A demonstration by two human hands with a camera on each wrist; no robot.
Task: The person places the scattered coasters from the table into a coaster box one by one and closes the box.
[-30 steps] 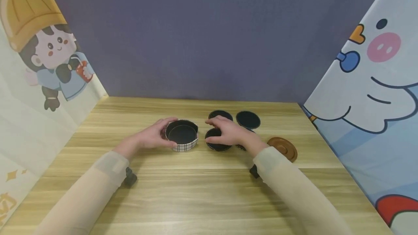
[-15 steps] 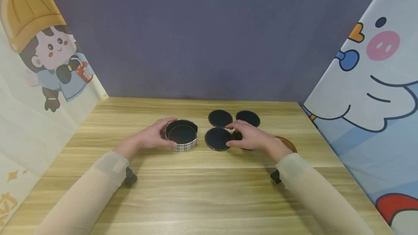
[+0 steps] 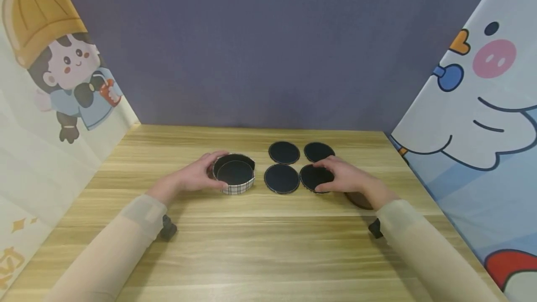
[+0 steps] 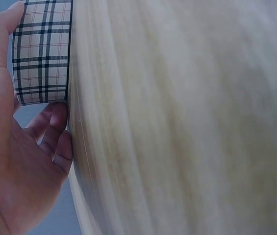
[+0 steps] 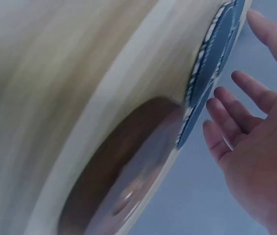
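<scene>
My left hand (image 3: 194, 172) grips a round, open-topped plaid holder (image 3: 238, 188) with a black inside and a notch in its right side. The left wrist view shows the plaid wall (image 4: 42, 54) between thumb and fingers. Right of it, several round black coasters lie flat in two rows. Over the front right coaster (image 3: 313, 177) is my right hand (image 3: 346, 176), thumb and fingers spread apart. In the right wrist view a gap shows between the fingertips and the coasters, and nothing is held. The front left coaster (image 3: 282, 179) lies between the two hands.
The back left coaster (image 3: 284, 152) and back right coaster (image 3: 319, 151) lie farther off. A brown round disc (image 3: 358, 200) with a raised centre is partly hidden under my right wrist. The wooden table (image 3: 268, 250) meets a dark back panel (image 3: 260, 59); printed cartoon panels flank it.
My right hand has moved right, from over the front left coaster to over the front right one, uncovering the left one. The left hand and the plaid holder have stayed put.
</scene>
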